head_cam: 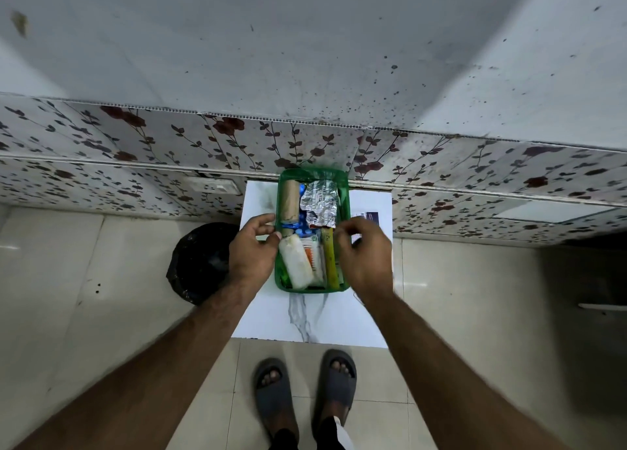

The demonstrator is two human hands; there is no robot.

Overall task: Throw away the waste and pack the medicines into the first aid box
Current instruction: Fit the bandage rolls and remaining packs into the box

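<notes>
Step in hand: settling the medicines flat inside the green box point(346, 198), which sits on the white worktop point(271, 313) against the flowered wall.
Left hand point(252, 249): at the box's left rim, fingers curled, thumb tip touching the white roll point(296, 261); it pinches nothing that I can see.
Right hand point(364, 251): over the box's right rim, fingers bent and drawn together near the yellow tube point(329, 259); whether they pinch something small I cannot tell.
How to do it well: I judge it best to steady the box with the left hand, press the long items down side by side, and keep the foil from riding above the rim.
Box, far half: a tan bandage roll point(290, 200) on the left, crumpled foil strips point(320, 205) on the right.
Box, near half: the white roll, an orange-and-white pack point(314, 257), then the yellow tube; blue wrappers point(294, 227) lie between the halves.
Outside the box: a small dark packet point(368, 217) lies on the worktop just right of the box, apparently not yet packed.
Waste: a black bin bag point(200, 263) stands on the floor left of the box; its contents are hidden.
</notes>
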